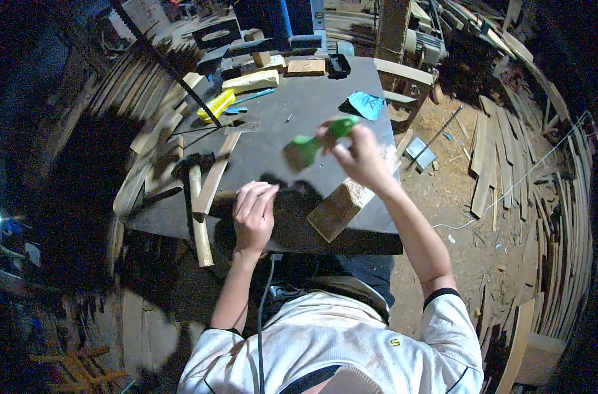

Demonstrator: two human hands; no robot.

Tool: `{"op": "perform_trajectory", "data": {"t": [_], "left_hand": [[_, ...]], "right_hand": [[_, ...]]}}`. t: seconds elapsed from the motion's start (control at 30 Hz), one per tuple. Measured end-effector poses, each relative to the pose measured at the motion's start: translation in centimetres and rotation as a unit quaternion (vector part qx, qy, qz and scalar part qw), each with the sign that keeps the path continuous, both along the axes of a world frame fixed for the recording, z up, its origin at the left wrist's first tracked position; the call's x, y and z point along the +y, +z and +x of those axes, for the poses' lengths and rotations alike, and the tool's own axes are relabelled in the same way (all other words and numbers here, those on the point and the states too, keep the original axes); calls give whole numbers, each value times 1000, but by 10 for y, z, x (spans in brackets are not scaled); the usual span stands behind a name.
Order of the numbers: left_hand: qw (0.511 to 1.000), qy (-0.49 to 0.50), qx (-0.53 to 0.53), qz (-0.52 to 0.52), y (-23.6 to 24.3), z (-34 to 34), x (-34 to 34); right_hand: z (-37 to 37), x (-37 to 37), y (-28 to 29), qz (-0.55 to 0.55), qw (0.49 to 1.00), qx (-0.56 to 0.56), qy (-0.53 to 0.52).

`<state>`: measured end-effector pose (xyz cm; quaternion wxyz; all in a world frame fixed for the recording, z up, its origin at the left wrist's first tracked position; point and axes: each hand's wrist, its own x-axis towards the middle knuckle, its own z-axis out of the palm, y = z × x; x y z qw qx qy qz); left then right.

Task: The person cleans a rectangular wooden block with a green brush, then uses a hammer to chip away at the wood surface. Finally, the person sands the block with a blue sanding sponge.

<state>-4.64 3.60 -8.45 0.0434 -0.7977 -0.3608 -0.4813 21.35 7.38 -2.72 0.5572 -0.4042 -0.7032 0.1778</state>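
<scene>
My right hand [358, 154] grips a green-handled brush [315, 143]; my left hand [253, 213] lies flat, released, on the dark surface [299, 111]. I advise short, level strokes beside the wooden block [342, 207].

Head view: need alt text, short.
A person at a dark workbench holds a green-handled brush in the right hand, while the left hand presses flat on the bench beside a wood block. Wood planks lie all around.

A green-handled brush [315, 141] hangs tilted above the dark worktop [299, 111], bristle end down and left. Under it lies a dark flat piece [292, 194], with a pale wooden block [342, 207] just beside.
</scene>
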Motion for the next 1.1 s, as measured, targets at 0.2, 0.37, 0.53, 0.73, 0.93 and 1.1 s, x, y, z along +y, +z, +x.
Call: {"op": "perform_trajectory", "data": {"t": [0.2,0.37,0.53,0.73,0.93,1.1], "left_hand": [[995,44,-58,75,-2,-12,-10],[985,99,-84,114,-1,-16,-15],[983,99,-89,124,-3,-18,-12],[982,103,-100,123,-12,-26,-14],[979,115,-101,136,-7,-20,-13],[978,113,-115,134,-8,-21,-12]], "right_hand": [[14,32,12,-150,950,-163,-222],[-19,13,-1,-42,999,-8,2],[7,24,-11,-101,986,-105,-86],[6,13,18,-62,979,-145,-131],[-47,15,-10,-104,987,-33,117],[14,25,25,-78,944,-258,-191]]}}
